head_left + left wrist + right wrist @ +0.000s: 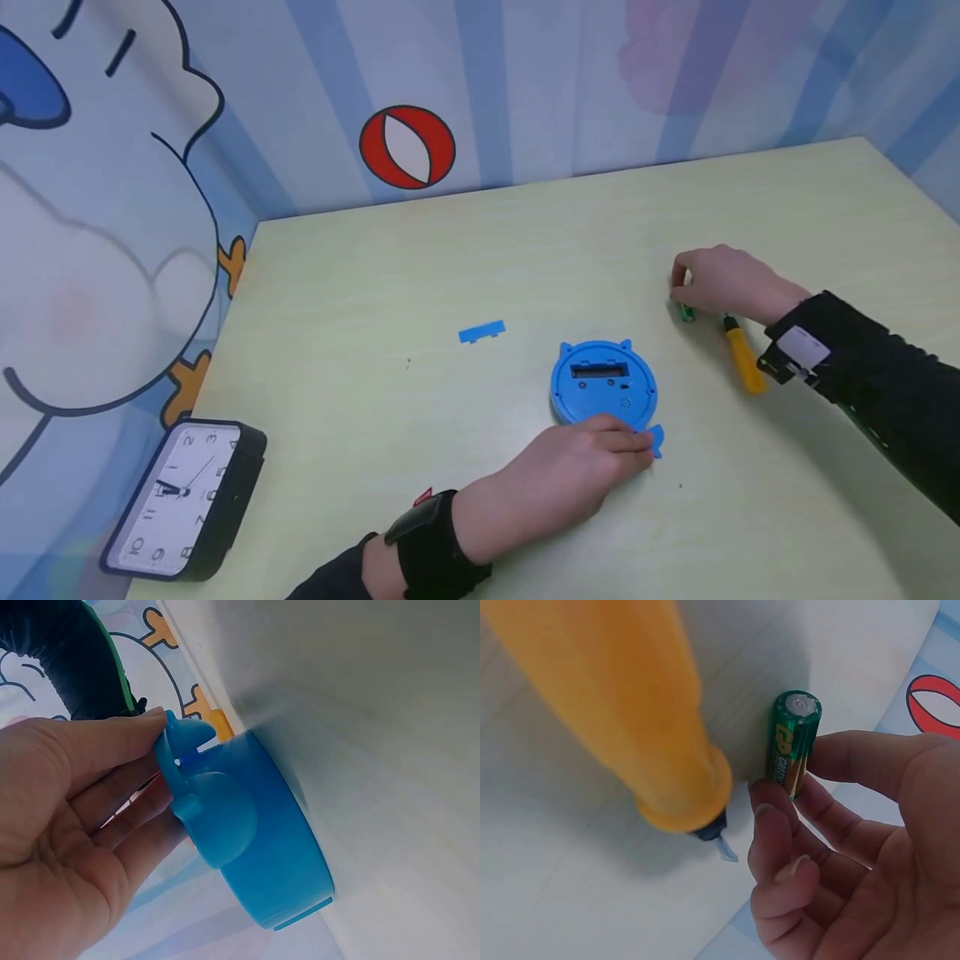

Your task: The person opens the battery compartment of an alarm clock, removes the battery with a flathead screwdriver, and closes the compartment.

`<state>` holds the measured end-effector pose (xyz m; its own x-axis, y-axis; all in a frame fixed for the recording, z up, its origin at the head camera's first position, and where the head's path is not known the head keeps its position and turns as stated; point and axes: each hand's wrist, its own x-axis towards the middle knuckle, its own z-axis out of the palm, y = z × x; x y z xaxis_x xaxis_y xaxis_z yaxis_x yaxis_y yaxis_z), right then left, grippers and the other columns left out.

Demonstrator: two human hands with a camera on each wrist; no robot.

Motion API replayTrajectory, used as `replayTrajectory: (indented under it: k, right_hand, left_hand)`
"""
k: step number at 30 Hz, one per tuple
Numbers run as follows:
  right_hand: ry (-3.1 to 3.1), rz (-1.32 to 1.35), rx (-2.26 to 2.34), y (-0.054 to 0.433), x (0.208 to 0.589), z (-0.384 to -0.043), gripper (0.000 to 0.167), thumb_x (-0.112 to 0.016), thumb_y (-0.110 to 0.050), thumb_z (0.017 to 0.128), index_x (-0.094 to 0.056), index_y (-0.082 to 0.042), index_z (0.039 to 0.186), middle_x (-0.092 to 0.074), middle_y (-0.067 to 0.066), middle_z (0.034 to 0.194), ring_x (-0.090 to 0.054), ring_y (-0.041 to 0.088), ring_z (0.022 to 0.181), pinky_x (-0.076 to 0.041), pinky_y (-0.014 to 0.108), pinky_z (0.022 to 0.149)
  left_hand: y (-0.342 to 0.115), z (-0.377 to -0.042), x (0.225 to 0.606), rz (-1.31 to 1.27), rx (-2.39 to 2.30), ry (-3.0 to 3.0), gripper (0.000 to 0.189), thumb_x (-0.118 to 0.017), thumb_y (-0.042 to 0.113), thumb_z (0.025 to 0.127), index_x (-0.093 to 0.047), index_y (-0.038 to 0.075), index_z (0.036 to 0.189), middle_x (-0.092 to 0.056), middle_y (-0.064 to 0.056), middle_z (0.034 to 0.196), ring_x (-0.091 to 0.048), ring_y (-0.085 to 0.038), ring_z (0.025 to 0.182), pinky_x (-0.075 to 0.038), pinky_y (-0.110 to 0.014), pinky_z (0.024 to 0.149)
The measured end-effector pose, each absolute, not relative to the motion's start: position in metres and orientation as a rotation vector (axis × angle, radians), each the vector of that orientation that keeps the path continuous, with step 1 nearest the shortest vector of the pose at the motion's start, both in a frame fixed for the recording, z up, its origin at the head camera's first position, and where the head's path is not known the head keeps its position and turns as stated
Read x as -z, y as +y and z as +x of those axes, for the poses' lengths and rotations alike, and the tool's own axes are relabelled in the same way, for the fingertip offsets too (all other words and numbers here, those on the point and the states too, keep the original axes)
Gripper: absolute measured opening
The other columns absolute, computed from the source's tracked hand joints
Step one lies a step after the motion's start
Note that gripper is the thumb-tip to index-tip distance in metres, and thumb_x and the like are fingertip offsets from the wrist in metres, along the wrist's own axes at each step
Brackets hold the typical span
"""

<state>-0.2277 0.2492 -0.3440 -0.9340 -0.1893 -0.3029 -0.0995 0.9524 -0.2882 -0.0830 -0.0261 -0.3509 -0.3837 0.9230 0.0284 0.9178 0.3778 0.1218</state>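
A round blue plastic device (603,396) with two small ears lies back up on the table, its battery slot (600,370) uncovered. My left hand (566,467) grips it at its near edge, thumb and fingers on the raised blue foot piece (214,814). Over at the right, my right hand (723,279) pinches a green AA-type battery (793,739) between thumb and fingers, close over the tabletop. Beside that hand lies a yellow-handled screwdriver (744,358), its metal tip pointing away from me. A thin blue battery cover (482,332) rests to the device's upper left.
A dark-framed clock (183,500) leans at the table's left edge. The pale wooden table (360,275) meets a cartoon-printed wall (525,83) at the back and left. Tiny dark specks (408,362) lie near the table's middle.
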Motion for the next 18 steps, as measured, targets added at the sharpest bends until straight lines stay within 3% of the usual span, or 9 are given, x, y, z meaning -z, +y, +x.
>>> replayTrajectory:
  k: [18]
  right_hand:
    - [2.818, -0.216, 0.367, 0.2431, 0.3486, -0.2288, 0.028, -0.062, -0.027, 0.1, -0.062, -0.001, 0.109, -0.057, 0.006, 0.071, -0.051, 0.023, 0.063, -0.043, 0.035, 0.058]
  left_hand:
    - [-0.0323, -0.0863, 0.36, 1.749, -0.209, 2.602, 0.031, -0.06, 0.012, 0.102, -0.069, 0.017, 0.131, -0.064, 0.007, 0.135, -0.056, -0.008, 0.124, -0.048, -0.015, 0.094]
